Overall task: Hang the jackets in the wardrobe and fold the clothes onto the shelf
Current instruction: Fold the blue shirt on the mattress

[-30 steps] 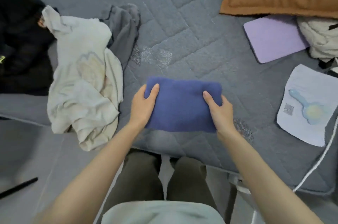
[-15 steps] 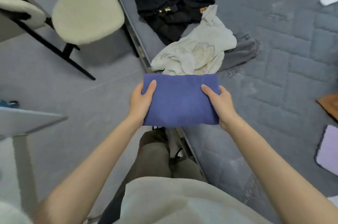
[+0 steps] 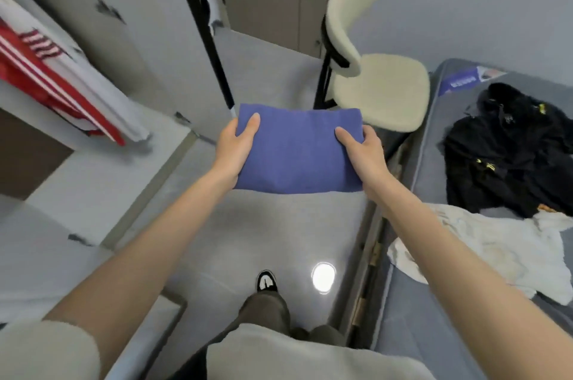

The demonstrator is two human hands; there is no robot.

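Note:
A folded blue cloth is held flat in the air over the floor, in front of me. My left hand grips its left edge with the thumb on top. My right hand grips the right edge the same way. On the grey bed at the right lie a black jacket and a crumpled cream garment. At the far left, red-and-white striped clothing hangs by the white wardrobe.
A cream chair on a black frame stands just beyond the cloth, next to the bed. A black pole slants down in front of a brown door. One of my shoes stands on the grey floor.
I have turned left, away from the bed, carrying the blue cloth in both hands. The wardrobe and hanging striped clothing have come into view; the bed now lies to my right.

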